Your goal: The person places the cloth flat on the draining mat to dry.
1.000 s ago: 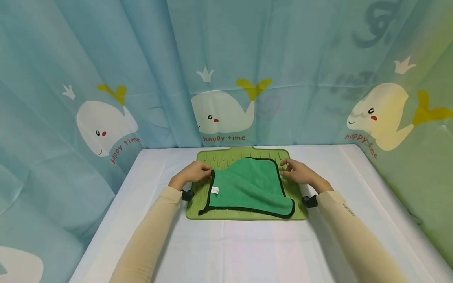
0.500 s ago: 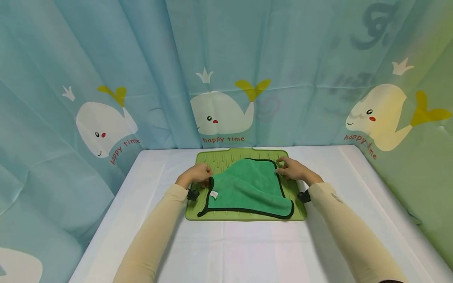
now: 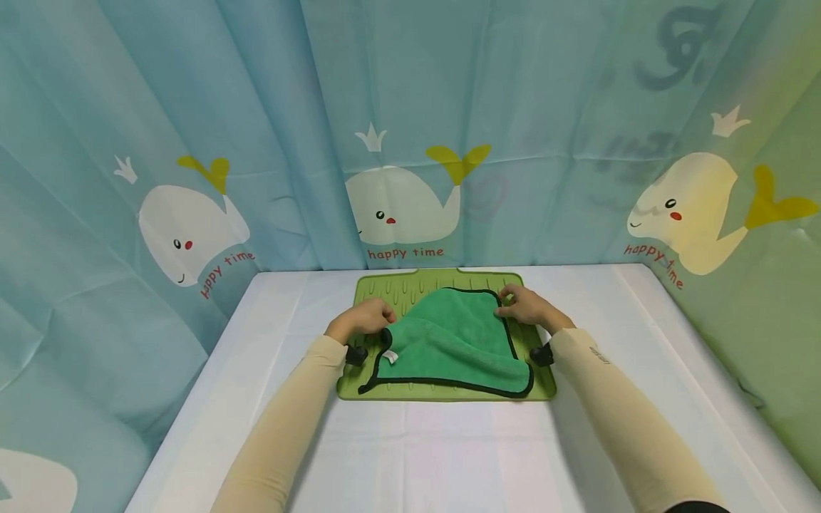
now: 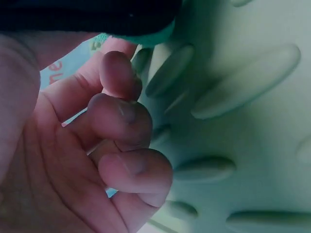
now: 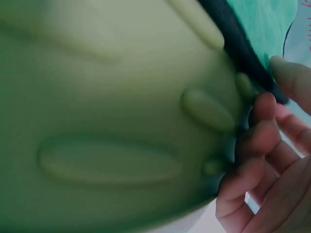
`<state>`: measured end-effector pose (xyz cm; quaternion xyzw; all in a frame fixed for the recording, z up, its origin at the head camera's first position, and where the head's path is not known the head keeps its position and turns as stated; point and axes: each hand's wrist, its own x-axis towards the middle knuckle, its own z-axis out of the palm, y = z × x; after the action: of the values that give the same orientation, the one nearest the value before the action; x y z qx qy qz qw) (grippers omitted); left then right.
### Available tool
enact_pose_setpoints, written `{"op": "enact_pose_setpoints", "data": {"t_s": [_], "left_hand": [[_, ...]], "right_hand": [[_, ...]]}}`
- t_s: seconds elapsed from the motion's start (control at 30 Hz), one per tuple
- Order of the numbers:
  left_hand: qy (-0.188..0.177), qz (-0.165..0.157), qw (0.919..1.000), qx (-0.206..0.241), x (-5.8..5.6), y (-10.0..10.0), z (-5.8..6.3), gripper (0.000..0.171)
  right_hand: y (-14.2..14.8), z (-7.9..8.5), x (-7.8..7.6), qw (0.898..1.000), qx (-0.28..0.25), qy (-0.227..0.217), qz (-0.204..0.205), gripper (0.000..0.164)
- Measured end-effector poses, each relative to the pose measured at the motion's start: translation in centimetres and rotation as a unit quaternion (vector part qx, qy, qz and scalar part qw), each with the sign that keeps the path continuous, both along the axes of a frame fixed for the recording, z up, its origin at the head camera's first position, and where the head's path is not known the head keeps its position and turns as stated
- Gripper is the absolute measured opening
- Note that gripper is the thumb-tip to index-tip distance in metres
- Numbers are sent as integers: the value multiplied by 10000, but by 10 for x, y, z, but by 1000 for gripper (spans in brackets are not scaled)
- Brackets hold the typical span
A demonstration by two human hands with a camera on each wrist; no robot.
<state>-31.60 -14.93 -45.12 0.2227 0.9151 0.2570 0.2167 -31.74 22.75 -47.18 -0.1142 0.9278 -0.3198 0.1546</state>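
Observation:
A green cloth (image 3: 455, 335) with black trim and a small white tag (image 3: 390, 357) lies rumpled over a ridged green mat (image 3: 385, 285). At its left edge my left hand (image 3: 364, 315) pinches the turned-up upper left corner, which the left wrist view shows dark and close above the curled fingers (image 4: 136, 172). My right hand (image 3: 526, 305) is at the upper right corner. In the right wrist view, the black trim (image 5: 240, 48) runs between the thumb and the bent fingers (image 5: 243, 182), which hold the edge. The raised left edge has partly folded the tag.
The mat lies on a white-covered table (image 3: 449, 456). Behind it hangs a blue curtain (image 3: 545, 92) with whale prints; a greener stretch (image 3: 770, 328) hangs at the right. Each wrist carries a black camera (image 3: 541, 355).
My left hand has moved right and slightly down, curling the cloth's left corner inward. My right hand has moved left from beside the cloth onto its right edge.

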Motion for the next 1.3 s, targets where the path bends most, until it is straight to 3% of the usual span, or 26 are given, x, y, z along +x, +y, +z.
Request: {"op": "enact_pose_setpoints", "data": {"t_s": [0.13, 0.27, 0.37, 0.47, 0.7, 0.93, 1.03, 1.2, 1.3], "left_hand": [[-18, -1, 10000, 45, 0, 1, 0, 29], [36, 221, 9997, 32, 2, 0, 5, 26], [287, 449, 9986, 14, 3, -1, 10, 21], [777, 648, 9949, 1, 4, -1, 17, 15], [1942, 1149, 9741, -118, 3, 4, 32, 7], [2784, 1431, 9492, -312, 2, 13, 29, 12], [2825, 1479, 9468, -436, 1, 17, 24, 12], [2362, 1475, 9592, -491, -1, 18, 14, 16], [2110, 1646, 9627, -397, -3, 14, 9, 18]], "right_hand": [[-4, -2, 0, 9996, 67, 261, -41, 19], [-5, -3, 1, 9995, -76, 270, -142, 20], [-3, -1, 2, 9991, -303, 234, -194, 20], [-1, 5, 4, 9976, -569, 217, -315, 19], [3, 19, 5, 9922, -909, 503, -687, 19], [5, 17, 4, 9880, -926, 780, -960, 21], [6, 14, 5, 9895, -871, 659, -945, 22], [6, 6, 7, 9935, -713, 180, -870, 27], [6, 2, 8, 9948, -618, -29, -812, 30]]}}
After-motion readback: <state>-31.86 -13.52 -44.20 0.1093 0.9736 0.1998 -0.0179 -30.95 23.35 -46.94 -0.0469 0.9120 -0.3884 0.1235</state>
